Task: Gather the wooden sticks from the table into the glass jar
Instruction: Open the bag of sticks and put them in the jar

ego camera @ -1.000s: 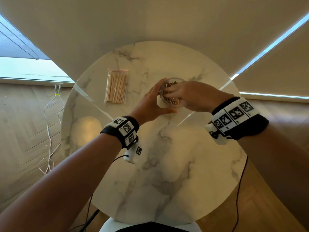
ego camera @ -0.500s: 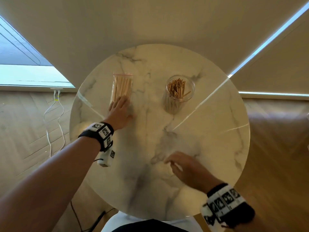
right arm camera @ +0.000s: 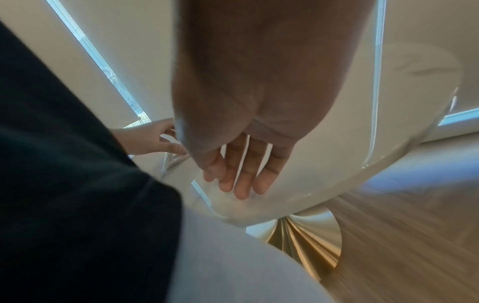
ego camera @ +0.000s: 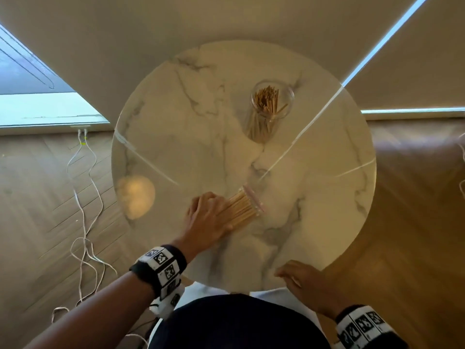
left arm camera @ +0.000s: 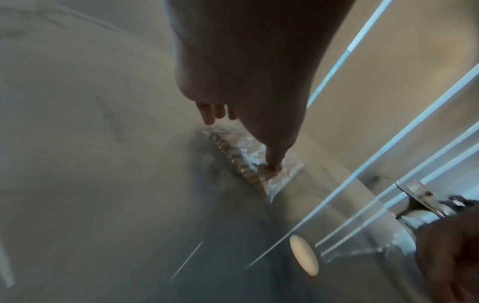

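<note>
A clear plastic bag of wooden sticks (ego camera: 242, 209) lies slanted on the round marble table (ego camera: 314, 197), near its front middle. My left hand (ego camera: 216, 212) lies over the bag's near end. In the left wrist view the thumb presses on the bag (left arm camera: 249, 160) and the fingers (left arm camera: 210, 116) curl down at its far side. The glass jar (ego camera: 285, 107) stands upright at the back right with a bunch of sticks (ego camera: 265, 96) in it. My right hand (ego camera: 286, 274) hovers at the table's near edge, its fingers (right arm camera: 241, 184) straight and holding nothing.
White cables (ego camera: 83, 197) trail over the wooden floor to the left of the table. My dark shirt (ego camera: 239, 323) fills the bottom of the head view. A gold pedestal (right arm camera: 305, 235) shows under the tabletop. Blinds hang behind the table.
My left hand has dragged the bag of sticks from the far left to the table's front middle and turned it. My right hand has drawn back from the jar to the near edge.
</note>
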The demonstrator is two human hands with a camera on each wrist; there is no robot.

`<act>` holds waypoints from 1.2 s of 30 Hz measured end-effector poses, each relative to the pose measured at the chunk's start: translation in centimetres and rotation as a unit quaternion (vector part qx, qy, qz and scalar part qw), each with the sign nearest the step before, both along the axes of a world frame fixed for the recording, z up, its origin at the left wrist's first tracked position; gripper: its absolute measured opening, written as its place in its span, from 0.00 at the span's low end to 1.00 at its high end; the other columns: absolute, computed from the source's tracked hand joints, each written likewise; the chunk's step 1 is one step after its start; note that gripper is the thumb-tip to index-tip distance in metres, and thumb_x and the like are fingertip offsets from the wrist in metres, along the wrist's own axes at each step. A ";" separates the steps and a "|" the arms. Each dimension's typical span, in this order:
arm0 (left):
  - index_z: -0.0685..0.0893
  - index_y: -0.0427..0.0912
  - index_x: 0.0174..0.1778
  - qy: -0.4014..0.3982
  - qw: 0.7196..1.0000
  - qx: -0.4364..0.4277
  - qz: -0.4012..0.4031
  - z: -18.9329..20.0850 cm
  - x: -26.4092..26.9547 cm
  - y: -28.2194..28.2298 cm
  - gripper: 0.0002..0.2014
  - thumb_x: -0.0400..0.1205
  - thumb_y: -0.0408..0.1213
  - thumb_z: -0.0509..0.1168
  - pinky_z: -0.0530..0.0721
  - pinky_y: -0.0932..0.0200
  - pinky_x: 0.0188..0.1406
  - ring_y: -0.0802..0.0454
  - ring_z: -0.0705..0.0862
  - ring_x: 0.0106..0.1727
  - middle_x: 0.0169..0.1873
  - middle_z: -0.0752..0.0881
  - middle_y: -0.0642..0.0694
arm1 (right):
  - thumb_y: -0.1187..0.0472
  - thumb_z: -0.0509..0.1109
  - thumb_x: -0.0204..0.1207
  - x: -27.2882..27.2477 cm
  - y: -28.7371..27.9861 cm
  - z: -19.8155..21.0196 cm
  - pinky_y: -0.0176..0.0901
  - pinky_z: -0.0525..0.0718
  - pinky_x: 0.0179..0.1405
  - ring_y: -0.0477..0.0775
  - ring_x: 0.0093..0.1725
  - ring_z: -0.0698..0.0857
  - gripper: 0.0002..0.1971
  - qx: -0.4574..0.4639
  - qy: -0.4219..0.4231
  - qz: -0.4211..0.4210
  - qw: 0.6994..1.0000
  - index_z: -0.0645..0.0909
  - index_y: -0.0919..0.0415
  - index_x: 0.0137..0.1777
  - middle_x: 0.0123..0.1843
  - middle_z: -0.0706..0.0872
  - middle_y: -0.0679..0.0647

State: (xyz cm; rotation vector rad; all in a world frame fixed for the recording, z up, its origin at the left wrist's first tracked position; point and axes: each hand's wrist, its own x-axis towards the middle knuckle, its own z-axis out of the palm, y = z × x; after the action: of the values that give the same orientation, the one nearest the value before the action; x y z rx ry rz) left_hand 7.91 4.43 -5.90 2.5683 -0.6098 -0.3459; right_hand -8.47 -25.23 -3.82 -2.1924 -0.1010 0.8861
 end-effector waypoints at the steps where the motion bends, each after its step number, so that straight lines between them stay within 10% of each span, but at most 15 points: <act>1: 0.76 0.52 0.69 0.027 1.000 0.009 0.003 0.3 0.5 -0.9 0.33 0.72 0.66 0.66 0.87 0.41 0.57 0.36 0.82 0.59 0.63 0.81 0.42 | 0.57 0.58 0.86 0.4 -0.2 -0.1 0.35 0.80 0.57 0.37 0.57 0.83 0.14 0.002 -0.005 -0.007 1.000 0.82 0.39 0.59 0.57 0.85 0.39; 7: 0.83 0.48 0.65 0.165 0.986 -0.005 0.021 1.6 1.8 -5.7 0.19 0.80 0.48 0.76 0.84 0.55 0.54 0.49 0.85 0.52 0.54 0.85 0.49 | 0.59 0.62 0.89 4.8 -2.3 0.4 0.42 0.83 0.52 0.45 0.53 0.85 0.12 0.013 -0.048 -0.069 0.996 0.84 0.50 0.66 0.58 0.85 0.46; 11: 0.87 0.53 0.55 0.176 0.982 -0.061 0.023 1.4 0.8 -7.4 0.07 0.82 0.41 0.73 0.80 0.65 0.47 0.62 0.81 0.44 0.45 0.84 0.58 | 0.54 0.66 0.87 8.4 -3.3 1.6 0.21 0.75 0.50 0.43 0.57 0.81 0.21 0.017 -0.069 -0.154 0.985 0.73 0.54 0.79 0.65 0.74 0.44; 22: 0.81 0.50 0.68 0.061 0.977 -0.176 0.102 6.0 -0.4 -11.1 0.19 0.82 0.46 0.75 0.79 0.73 0.50 0.59 0.84 0.50 0.53 0.81 0.54 | 0.63 0.78 0.79 14.2 -6.3 6.6 0.32 0.87 0.49 0.41 0.46 0.91 0.05 0.102 -0.201 -0.134 0.965 0.92 0.58 0.53 0.45 0.93 0.46; 31: 0.75 0.42 0.43 0.200 0.905 -0.248 0.282 13.2 0.7 -14.0 0.19 0.82 0.51 0.75 0.92 0.55 0.38 0.51 0.92 0.32 0.33 0.92 0.42 | 0.57 0.82 0.75 15.2 -4.8 8.6 0.44 0.87 0.40 0.47 0.37 0.88 0.06 0.128 -0.226 -0.074 0.963 0.89 0.58 0.43 0.38 0.91 0.48; 36: 0.73 0.40 0.43 0.258 0.869 -0.292 0.306 13.5 0.9 -13.3 0.13 0.82 0.31 0.73 0.95 0.46 0.48 0.46 0.95 0.39 0.38 0.94 0.37 | 0.61 0.83 0.74 14.5 -3.4 9.1 0.38 0.87 0.39 0.47 0.39 0.88 0.06 0.154 -0.225 -0.071 0.959 0.88 0.59 0.46 0.41 0.90 0.48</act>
State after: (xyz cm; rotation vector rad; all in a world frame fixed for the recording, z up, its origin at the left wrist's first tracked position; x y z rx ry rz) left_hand 8.81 -8.89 7.61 1.8279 0.2756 -0.5005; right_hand 6.03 -28.59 5.26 -2.0364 -0.2767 0.2563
